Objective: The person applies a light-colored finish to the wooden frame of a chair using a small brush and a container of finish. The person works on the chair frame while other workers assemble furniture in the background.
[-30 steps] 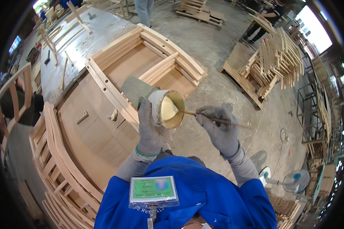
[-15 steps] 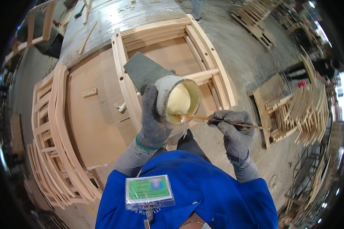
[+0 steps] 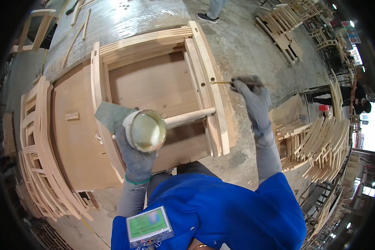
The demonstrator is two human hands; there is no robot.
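My gloved left hand is closed around a round cup holding a cream-coloured liquid. A flat grey-green piece juts out beside the cup on its left; whether the same fingers grip it is hidden. Beyond and right of it, my gloved right hand pinches a thin stick. Its tip is by a round hole in the right rail of a pale wooden chair frame, which lies on a cardboard-covered surface. A round crossbar runs from near the cup to that rail.
Curved wooden frames are stacked at the left. A small wood block lies on the cardboard. Plastic-wrapped table with sticks lies beyond. Wooden parts are piled right. Another person's shoe stands at the far side.
The stick has left the cup and moved up and right to the rail's hole with my right hand. My left hand and the cup have shifted left and lower in view.
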